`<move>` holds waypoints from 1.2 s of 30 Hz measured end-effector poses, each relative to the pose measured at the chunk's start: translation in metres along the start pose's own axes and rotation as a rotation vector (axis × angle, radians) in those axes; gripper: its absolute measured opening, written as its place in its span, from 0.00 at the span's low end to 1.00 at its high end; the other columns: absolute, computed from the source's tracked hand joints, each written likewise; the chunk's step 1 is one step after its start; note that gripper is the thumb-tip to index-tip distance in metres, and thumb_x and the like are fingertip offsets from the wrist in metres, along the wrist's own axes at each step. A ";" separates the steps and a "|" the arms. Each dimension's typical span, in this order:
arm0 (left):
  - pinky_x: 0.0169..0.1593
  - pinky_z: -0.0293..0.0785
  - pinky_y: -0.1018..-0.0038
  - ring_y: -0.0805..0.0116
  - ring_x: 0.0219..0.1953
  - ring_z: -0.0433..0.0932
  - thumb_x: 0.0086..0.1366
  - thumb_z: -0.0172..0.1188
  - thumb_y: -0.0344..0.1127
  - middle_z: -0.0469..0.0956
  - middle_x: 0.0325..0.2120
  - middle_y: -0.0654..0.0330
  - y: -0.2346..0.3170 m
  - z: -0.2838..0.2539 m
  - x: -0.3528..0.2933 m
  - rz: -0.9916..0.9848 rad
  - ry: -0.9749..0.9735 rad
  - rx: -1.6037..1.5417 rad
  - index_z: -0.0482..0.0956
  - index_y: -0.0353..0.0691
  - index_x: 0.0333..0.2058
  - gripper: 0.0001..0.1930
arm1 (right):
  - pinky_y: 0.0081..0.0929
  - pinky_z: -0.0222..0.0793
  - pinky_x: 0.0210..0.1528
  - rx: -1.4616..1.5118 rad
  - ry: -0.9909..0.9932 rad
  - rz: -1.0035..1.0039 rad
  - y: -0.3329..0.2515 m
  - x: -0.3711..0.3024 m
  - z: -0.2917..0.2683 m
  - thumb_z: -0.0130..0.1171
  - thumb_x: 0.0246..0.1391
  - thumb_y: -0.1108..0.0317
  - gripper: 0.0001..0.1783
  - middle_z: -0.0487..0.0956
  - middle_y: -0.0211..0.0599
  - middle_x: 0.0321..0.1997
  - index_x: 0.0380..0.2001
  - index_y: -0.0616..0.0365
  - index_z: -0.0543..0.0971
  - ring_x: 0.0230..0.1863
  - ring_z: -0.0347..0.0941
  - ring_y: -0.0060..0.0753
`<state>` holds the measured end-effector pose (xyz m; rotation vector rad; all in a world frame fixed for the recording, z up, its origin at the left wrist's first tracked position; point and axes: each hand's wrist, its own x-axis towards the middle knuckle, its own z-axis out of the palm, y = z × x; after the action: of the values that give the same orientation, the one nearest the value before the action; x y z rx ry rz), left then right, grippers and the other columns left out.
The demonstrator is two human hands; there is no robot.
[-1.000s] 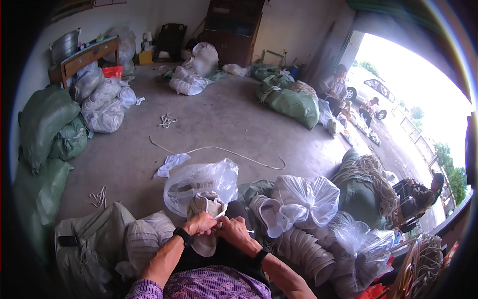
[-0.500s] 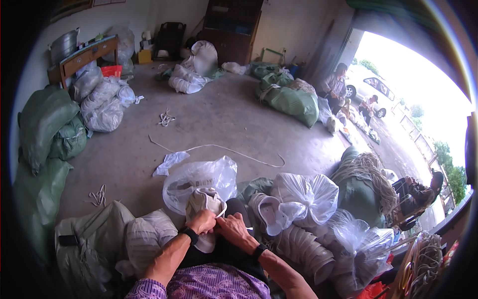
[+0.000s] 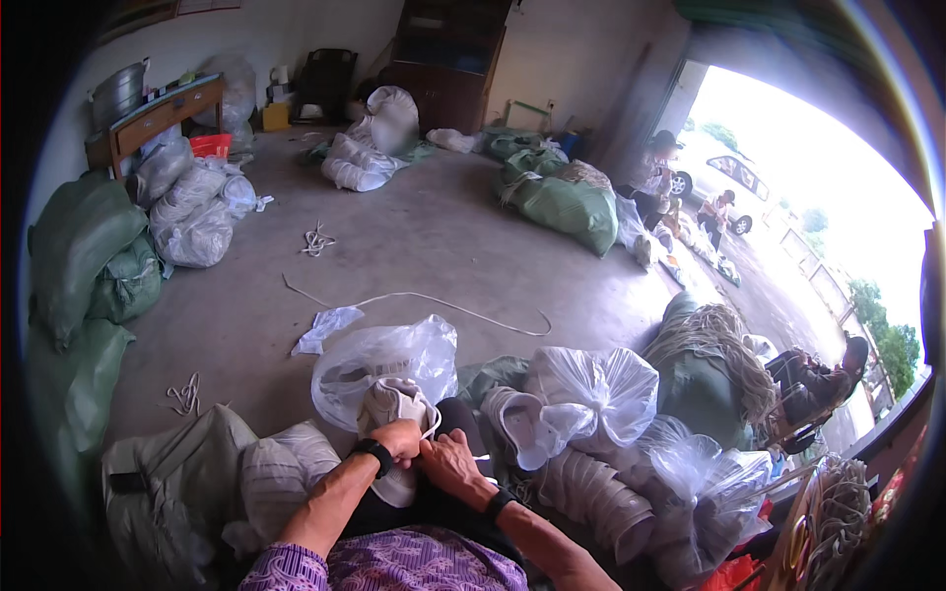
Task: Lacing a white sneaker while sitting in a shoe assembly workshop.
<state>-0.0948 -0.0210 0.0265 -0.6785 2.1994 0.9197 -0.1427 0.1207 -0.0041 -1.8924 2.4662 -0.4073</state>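
A beige-white shoe (image 3: 386, 398) lies over my lap, its toe pointing away and its lower part partly covered by my hands. My left hand (image 3: 399, 439) is closed against the shoe at its lacing. Beside it, my right hand (image 3: 451, 463) pinches with curled fingertips, almost touching the left. A white shoelace (image 3: 434, 422) loops from the shoe's upper down to the fingers; its ends are hidden. Past the shoe's toe sits an open clear plastic bag (image 3: 424, 345).
Stacked pale shoes (image 3: 596, 497) and tied plastic bags (image 3: 596, 384) lie to my right, near a green sack (image 3: 690, 389) draped with cords. A wrapped bundle (image 3: 286, 473) lies at my left. Loose cord (image 3: 424, 296) crosses the floor. A seated person (image 3: 818, 384) is at far right.
The whole view has shifted slightly left. My hands stay close together at the shoe, and a loop of shoelace now shows more clearly beside it.
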 end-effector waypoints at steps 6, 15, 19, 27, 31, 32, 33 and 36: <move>0.19 0.66 0.70 0.70 0.14 0.72 0.53 0.50 0.28 0.78 0.16 0.59 0.000 -0.003 -0.002 0.050 0.024 -0.007 0.79 0.34 0.19 0.10 | 0.33 0.55 0.41 0.081 0.020 -0.049 0.005 0.001 -0.004 0.55 0.45 0.62 0.08 0.72 0.32 0.21 0.28 0.51 0.71 0.29 0.69 0.31; 0.16 0.65 0.71 0.69 0.11 0.70 0.53 0.47 0.27 0.77 0.17 0.57 -0.002 -0.002 0.005 0.059 0.009 -0.002 0.77 0.32 0.21 0.09 | 0.33 0.53 0.40 0.076 0.000 -0.037 0.005 0.004 -0.002 0.53 0.46 0.62 0.07 0.72 0.32 0.20 0.28 0.51 0.71 0.28 0.69 0.31; 0.15 0.65 0.71 0.71 0.11 0.68 0.53 0.47 0.26 0.77 0.18 0.58 -0.008 0.000 0.015 0.030 -0.019 -0.028 0.78 0.36 0.30 0.10 | 0.33 0.53 0.41 0.050 0.015 -0.028 0.007 0.003 0.008 0.53 0.46 0.62 0.07 0.71 0.33 0.20 0.26 0.51 0.71 0.28 0.69 0.32; 0.16 0.63 0.71 0.71 0.12 0.68 0.56 0.49 0.30 0.74 0.14 0.60 -0.014 -0.001 0.013 0.083 -0.030 -0.084 0.78 0.36 0.22 0.09 | 0.38 0.55 0.49 0.157 0.092 0.015 0.003 -0.008 0.008 0.55 0.45 0.65 0.16 0.74 0.34 0.22 0.39 0.53 0.68 0.31 0.72 0.37; 0.15 0.63 0.73 0.73 0.12 0.68 0.56 0.48 0.30 0.75 0.15 0.61 -0.015 0.000 0.010 0.111 -0.033 -0.142 0.77 0.38 0.26 0.08 | 0.45 0.55 0.53 0.220 0.104 0.028 0.001 -0.009 0.012 0.55 0.45 0.67 0.21 0.76 0.36 0.26 0.45 0.53 0.65 0.34 0.74 0.39; 0.16 0.63 0.73 0.74 0.12 0.68 0.56 0.48 0.30 0.75 0.15 0.61 -0.015 0.001 0.009 0.114 -0.029 -0.161 0.77 0.38 0.26 0.08 | 0.46 0.55 0.53 0.230 0.118 0.039 0.001 -0.009 0.015 0.55 0.45 0.68 0.21 0.77 0.36 0.26 0.45 0.53 0.65 0.34 0.74 0.39; 0.16 0.63 0.73 0.74 0.12 0.68 0.56 0.48 0.30 0.75 0.15 0.61 -0.015 0.001 0.010 0.115 -0.032 -0.161 0.77 0.38 0.26 0.08 | 0.46 0.55 0.53 0.231 0.117 0.041 0.002 -0.009 0.016 0.55 0.45 0.68 0.21 0.77 0.36 0.26 0.45 0.53 0.65 0.34 0.74 0.39; 0.16 0.64 0.74 0.74 0.12 0.68 0.56 0.47 0.30 0.75 0.16 0.62 -0.018 0.000 0.011 0.136 -0.031 -0.187 0.77 0.39 0.29 0.08 | 0.48 0.55 0.53 0.271 0.134 0.047 0.004 -0.006 0.021 0.54 0.45 0.69 0.21 0.77 0.36 0.27 0.45 0.53 0.65 0.34 0.74 0.39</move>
<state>-0.0898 -0.0344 0.0111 -0.6007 2.1716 1.2086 -0.1420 0.1228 -0.0258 -1.7493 2.3791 -0.8450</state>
